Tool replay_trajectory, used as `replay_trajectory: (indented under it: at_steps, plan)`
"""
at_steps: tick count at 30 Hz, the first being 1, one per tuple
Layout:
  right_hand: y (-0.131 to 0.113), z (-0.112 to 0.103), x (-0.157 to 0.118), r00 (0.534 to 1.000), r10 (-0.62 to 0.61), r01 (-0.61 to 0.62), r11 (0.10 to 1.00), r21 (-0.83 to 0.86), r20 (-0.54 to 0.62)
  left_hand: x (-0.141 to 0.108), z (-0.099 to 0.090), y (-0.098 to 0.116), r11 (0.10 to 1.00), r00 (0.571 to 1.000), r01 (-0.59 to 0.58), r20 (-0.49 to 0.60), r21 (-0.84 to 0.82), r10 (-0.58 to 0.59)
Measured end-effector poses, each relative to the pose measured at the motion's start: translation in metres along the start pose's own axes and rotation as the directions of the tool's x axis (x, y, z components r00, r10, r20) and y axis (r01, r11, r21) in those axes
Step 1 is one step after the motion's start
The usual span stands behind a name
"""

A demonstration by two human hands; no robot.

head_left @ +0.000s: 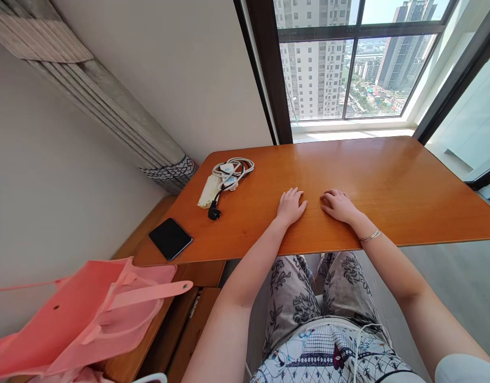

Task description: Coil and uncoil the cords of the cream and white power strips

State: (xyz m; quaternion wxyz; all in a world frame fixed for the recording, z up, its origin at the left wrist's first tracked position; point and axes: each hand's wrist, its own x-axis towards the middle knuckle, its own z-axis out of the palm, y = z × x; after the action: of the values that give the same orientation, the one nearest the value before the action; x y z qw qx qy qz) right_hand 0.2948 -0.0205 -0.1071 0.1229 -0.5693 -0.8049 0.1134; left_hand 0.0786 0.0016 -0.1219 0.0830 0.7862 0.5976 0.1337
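My left hand (292,206) rests palm down on the orange-brown wooden table (388,186), its fingers stretched out and thumb apart, holding nothing. A short gap to the right, my right hand (339,206) also lies on the tabletop, fingers loosely bent and a little apart, with no object in it. Silver bangles (371,235) circle the right wrist. To the left of my hands sits a white power strip (210,191) with its coiled white cable (245,166) and a black plug (213,211). Nearer the left corner lies a dark-screened tablet or phone (170,239).
An open pink bag (89,314) with a strap stands on a lower wooden cabinet (205,314) at the left. A tied grey curtain (121,111) hangs by the wall. Beyond the table is a dark-framed window (351,80) with tall buildings outside.
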Motion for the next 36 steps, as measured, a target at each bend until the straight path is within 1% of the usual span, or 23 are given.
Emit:
replay_trajectory:
  at_steps: [9,22,36]
  plan:
    - [0.0008,0.0012,-0.0007,1.0,-0.005,0.005,1.0,-0.01,0.003,0.0003,0.0005,-0.0014,1.0,1.0,-0.013,0.0,-0.009,0.013]
    - [-0.0009,0.0008,-0.0022,1.0,-0.024,0.024,0.999,-0.041,0.008,-0.002,-0.0032,0.0011,1.0,1.0,0.003,0.029,-0.002,-0.003]
    - [0.0033,0.007,-0.0011,0.999,-0.035,0.035,0.999,-0.04,-0.009,-0.0033,-0.0041,0.0021,1.0,0.999,-0.003,0.036,-0.01,0.003]
